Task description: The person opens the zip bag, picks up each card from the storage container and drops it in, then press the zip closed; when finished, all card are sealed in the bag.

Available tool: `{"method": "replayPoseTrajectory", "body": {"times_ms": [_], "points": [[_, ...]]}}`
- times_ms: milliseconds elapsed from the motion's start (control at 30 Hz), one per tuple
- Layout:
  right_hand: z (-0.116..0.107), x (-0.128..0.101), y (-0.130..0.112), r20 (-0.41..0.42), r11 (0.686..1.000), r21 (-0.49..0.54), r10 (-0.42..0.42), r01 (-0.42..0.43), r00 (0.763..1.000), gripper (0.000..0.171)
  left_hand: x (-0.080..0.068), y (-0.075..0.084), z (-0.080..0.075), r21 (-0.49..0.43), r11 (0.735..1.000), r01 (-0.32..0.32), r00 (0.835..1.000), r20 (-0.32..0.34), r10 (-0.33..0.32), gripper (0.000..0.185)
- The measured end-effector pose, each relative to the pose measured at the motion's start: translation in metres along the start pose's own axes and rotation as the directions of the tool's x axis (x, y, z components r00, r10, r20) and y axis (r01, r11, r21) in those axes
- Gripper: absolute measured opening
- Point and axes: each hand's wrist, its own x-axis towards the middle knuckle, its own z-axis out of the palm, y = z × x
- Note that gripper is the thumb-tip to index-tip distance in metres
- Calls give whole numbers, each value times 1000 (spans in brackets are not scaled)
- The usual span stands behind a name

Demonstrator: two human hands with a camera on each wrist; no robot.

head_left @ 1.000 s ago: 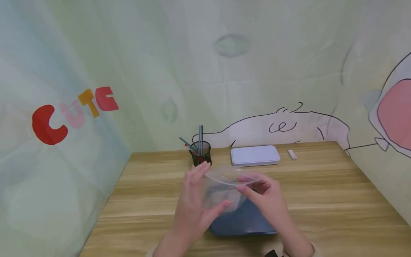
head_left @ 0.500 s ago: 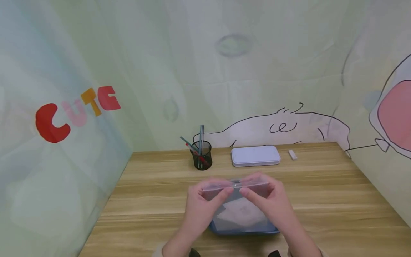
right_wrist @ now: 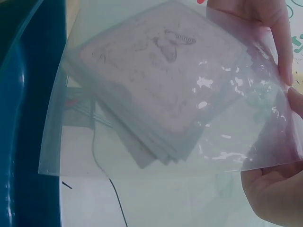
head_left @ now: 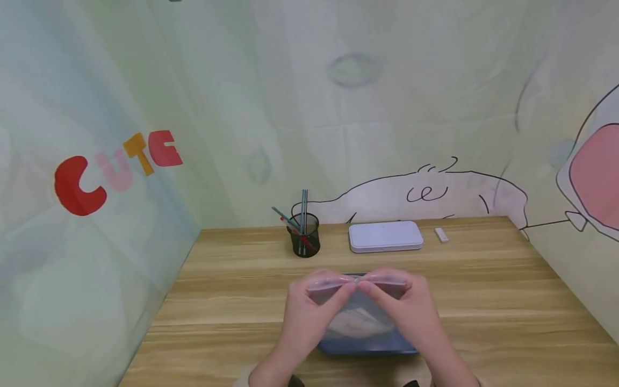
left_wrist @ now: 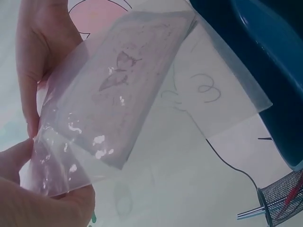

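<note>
A clear plastic zip bag (head_left: 358, 300) hangs from both hands in the head view, its top edge bunched slightly at the middle. My left hand (head_left: 307, 306) pinches the left half of that edge between thumb and fingers. My right hand (head_left: 410, 305) pinches the right half, the two thumb tips almost meeting. Inside the bag lies a stack of thin square sheets (right_wrist: 156, 80) with a butterfly-like print, tilted in the right wrist view. Below and behind the bag sits a blue tray (head_left: 367, 347), partly hidden by hands and bag.
Toward the back of the wooden table (head_left: 232, 301) stands a black mesh pen holder (head_left: 306, 244) with several pencils. To its right lie a white flat case (head_left: 385, 236) and a small white block (head_left: 441, 235). A printed curtain (head_left: 271, 97) encloses the table.
My left hand has moved from the bag's side to its top edge, beside my right hand. The bag's mouth, gaping earlier, is now pressed flat between thumbs and fingers.
</note>
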Motion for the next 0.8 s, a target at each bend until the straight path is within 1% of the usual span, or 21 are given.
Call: {"method": "replayPoseTrajectory", "body": {"times_ms": [67, 133, 233, 333, 400, 433, 533, 633, 700, 800], "points": [[1, 0, 0, -5, 1000, -7, -7, 7, 1000, 10, 0, 0, 0, 12, 1000, 1, 1000, 8, -1, 11], [2, 0, 1, -8, 1000, -10, -22, 22, 1000, 10, 0, -1, 0, 20, 1000, -17, 1000, 10, 17, 10], [4, 0, 1, -13, 999, -12, -41, 41, 999, 9, 0, -3, 0, 37, 996, -82, 997, 11, 81, 8], [5, -1, 0, -9, 998, -5, -63, 62, 998, 9, -1, -4, -2, 42, 986, -161, 987, 19, 160, 6], [4, -1, -1, -14, 997, -9, -78, 77, 997, 9, -1, -5, -3, 45, 982, -184, 983, 24, 184, 6], [4, -1, -2, -14, 996, -15, -93, 92, 996, 9, -1, -5, -4, 46, 982, -182, 983, 26, 181, 6], [1, -1, -3, -25, 988, -57, -145, 143, 989, 9, -1, -5, -7, 67, 987, -149, 989, 21, 148, 6], [-4, -1, -3, -29, 979, -115, -173, 168, 985, 10, -1, -5, -12, 98, 986, -133, 991, 15, 133, 8], [-8, -2, -3, -37, 978, -144, -160, 153, 986, 10, -1, -5, -14, 113, 985, -132, 991, 14, 131, 8], [-13, -2, -4, -53, 976, -189, -117, 105, 992, 9, 0, -5, -18, 124, 985, -120, 993, 13, 119, 9]]}}
